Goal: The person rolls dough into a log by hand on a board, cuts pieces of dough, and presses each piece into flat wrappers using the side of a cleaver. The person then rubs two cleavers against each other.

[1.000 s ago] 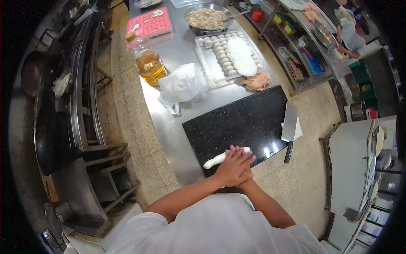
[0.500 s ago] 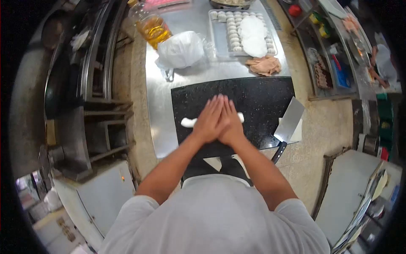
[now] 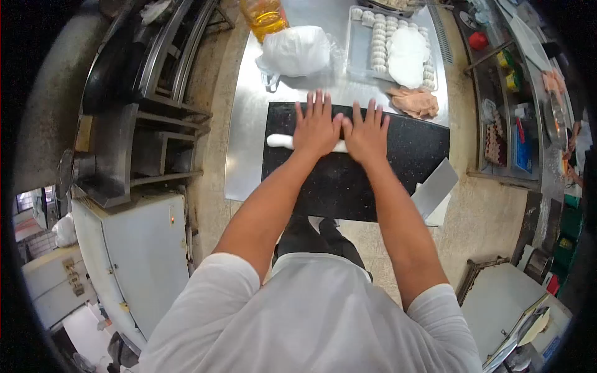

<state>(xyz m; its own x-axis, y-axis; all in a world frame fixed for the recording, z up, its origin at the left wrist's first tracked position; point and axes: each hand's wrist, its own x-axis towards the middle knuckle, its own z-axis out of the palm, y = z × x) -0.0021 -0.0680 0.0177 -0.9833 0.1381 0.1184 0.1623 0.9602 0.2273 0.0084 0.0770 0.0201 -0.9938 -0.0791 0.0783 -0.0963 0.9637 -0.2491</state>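
A white rope of dough [image 3: 281, 142] lies across the black board [image 3: 339, 193], its left end poking out and a short stretch showing between my hands. My left hand [image 3: 317, 129] lies flat over the dough, fingers spread and pointing away from me. Beside it my right hand [image 3: 368, 133] is also flat with fingers apart, the two thumbs close together. It covers the dough's right part, so that end is hidden. At the board's right edge rests a cleaver [image 3: 435, 188], partly over a white sheet; my right arm hides its handle.
Behind the board stand a white plastic bag [image 3: 297, 51], an oil bottle [image 3: 267, 22] and a tray [image 3: 360, 59] with rows of small dough pieces. A peach-coloured cloth [image 3: 415, 102] sits by the tray. Metal shelving [image 3: 165, 112] is at left; stocked shelves [image 3: 507, 165] line the right.
My hands were pressed together over the middle of the dough; now they are side by side, spread flat. The dough rope reaches farther left on the board. The whole view has shifted.
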